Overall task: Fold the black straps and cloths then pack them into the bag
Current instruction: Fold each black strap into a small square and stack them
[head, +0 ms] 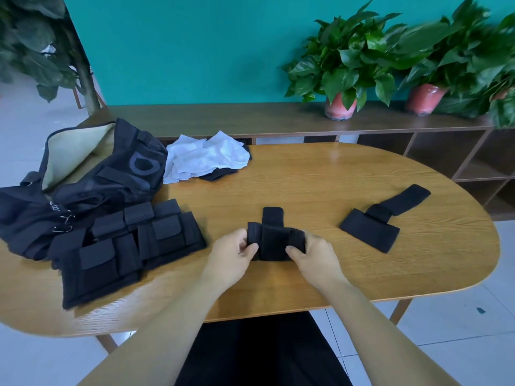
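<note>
Hands [234, 253] [312, 253] pinch strap [274, 242], tab pointing away.

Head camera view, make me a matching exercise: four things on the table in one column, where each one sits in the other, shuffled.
Things:
1. black strap
2. second strap
3. white cloth
4. open bag

Places:
A. far left of the table
B. held between both hands
C. lying untouched to the right
D. far side, beside the bag

Pairs: 1-B, 2-C, 3-D, 4-A
</note>
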{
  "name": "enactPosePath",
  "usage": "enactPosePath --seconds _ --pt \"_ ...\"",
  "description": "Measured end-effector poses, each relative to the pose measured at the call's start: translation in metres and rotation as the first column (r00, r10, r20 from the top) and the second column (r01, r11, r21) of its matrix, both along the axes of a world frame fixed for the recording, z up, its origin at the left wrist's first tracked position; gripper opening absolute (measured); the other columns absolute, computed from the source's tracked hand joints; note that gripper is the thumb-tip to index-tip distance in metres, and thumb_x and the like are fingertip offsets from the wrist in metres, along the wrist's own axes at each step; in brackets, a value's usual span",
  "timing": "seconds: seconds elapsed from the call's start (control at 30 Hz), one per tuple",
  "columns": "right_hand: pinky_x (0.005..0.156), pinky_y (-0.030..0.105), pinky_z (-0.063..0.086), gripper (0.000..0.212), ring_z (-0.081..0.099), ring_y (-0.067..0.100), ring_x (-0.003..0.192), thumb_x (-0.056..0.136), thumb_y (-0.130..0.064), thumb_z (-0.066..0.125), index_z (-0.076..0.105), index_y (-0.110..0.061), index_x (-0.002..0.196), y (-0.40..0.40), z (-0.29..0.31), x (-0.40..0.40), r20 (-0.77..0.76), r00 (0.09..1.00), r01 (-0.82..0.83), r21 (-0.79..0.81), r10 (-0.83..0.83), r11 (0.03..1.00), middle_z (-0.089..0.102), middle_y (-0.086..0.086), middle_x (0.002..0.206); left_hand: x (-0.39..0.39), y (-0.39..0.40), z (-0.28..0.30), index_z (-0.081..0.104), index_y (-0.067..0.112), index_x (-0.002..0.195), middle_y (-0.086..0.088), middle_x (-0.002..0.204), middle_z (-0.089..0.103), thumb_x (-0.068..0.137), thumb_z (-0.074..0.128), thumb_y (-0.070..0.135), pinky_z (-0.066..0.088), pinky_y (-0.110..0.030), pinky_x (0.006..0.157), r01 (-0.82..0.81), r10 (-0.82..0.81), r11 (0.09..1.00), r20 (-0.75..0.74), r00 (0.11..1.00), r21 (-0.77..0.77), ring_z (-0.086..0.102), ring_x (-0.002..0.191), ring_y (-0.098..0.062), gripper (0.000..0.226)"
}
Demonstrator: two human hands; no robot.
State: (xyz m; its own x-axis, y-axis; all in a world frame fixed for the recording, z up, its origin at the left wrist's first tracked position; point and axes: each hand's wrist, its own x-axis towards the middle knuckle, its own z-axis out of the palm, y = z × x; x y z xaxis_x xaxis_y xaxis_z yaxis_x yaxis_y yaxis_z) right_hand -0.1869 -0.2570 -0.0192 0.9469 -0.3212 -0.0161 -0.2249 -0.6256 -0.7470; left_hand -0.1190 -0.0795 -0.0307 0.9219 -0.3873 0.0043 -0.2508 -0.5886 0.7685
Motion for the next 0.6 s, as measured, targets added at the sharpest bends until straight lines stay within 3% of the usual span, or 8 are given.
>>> enactPosePath --seconds 0.1,0.17,0.27,0.4,0.5,0.6 --pt "0.069 0.038 0.056 0.009 0.063 0.016 0.073 0.092 -0.024 0.060 0.059 -0.021 0.100 0.004 -0.003 0.010 0.005 0.997 0.083 0.037 -0.083 0.996 0.066 -0.003 0.080 0.004 -0.009 -0.003 0.044 0.009 0.072 0.003 0.059 0.041 0.095 0.058 0.021 0.036 -0.028 0.057 -0.078 0.075 0.996 0.060 0.995 0.041 0.037 0.055 -0.014 0.029" --pt "0.058 0.031 0.050 0.006 0.054 0.013 0.060 0.092 -0.024 0.060 0.057 -0.019 0.093 0.005 -0.004 0.014 -0.006 0.993 0.118 -0.001 -0.118 0.993 0.058 -0.004 0.069 0.007 -0.014 -0.002 0.051 0.010 0.075 0.005 0.058 0.042 0.095 0.058 0.021 0.036 -0.026 0.055 -0.087 0.081 0.994 0.085 0.993 0.063 0.036 0.052 -0.011 0.024" --pt "0.054 0.028 0.044 0.010 0.053 0.014 0.060 0.092 -0.028 0.060 0.058 -0.019 0.097 0.004 -0.006 0.020 -0.027 0.989 0.142 -0.069 -0.144 0.987 0.057 -0.003 0.069 0.013 -0.017 0.000 0.048 0.020 0.069 0.011 0.054 0.040 0.095 0.058 0.020 0.028 -0.015 0.048 -0.088 0.079 0.992 0.113 0.990 0.085 0.035 0.047 -0.006 0.028" --pt "0.058 0.030 0.048 0.014 0.059 0.017 0.067 0.091 -0.030 0.060 0.058 -0.019 0.100 0.003 -0.007 0.025 -0.042 0.987 0.152 -0.108 -0.158 0.982 0.060 -0.002 0.072 0.018 -0.018 -0.001 0.064 0.017 0.093 0.010 0.063 0.052 0.095 0.058 0.023 0.037 -0.017 0.052 -0.074 0.058 0.992 0.146 0.988 0.105 0.046 0.054 -0.005 0.009" --pt "0.055 0.027 0.044 0.020 0.056 0.014 0.067 0.091 -0.033 0.060 0.058 -0.019 0.105 0.004 -0.010 0.028 -0.047 0.985 0.158 -0.154 -0.167 0.975 0.057 -0.005 0.073 0.022 -0.018 -0.001 0.063 0.016 0.111 0.002 0.085 0.064 0.095 0.059 0.029 0.052 -0.028 0.069 -0.094 0.065 0.980 0.161 0.985 0.177 0.060 0.075 -0.013 0.022" --pt "0.064 0.027 0.044 0.038 0.059 0.017 0.089 0.093 -0.040 0.057 0.053 -0.021 0.126 0.003 -0.012 0.028 -0.062 0.977 0.184 -0.222 -0.202 0.957 0.060 0.000 0.104 0.022 -0.017 0.001 0.057 0.015 0.124 0.000 0.099 0.060 0.096 0.057 0.030 0.050 -0.028 0.075 -0.132 0.082 0.958 0.199 0.977 0.255 0.059 0.087 -0.017 0.032"
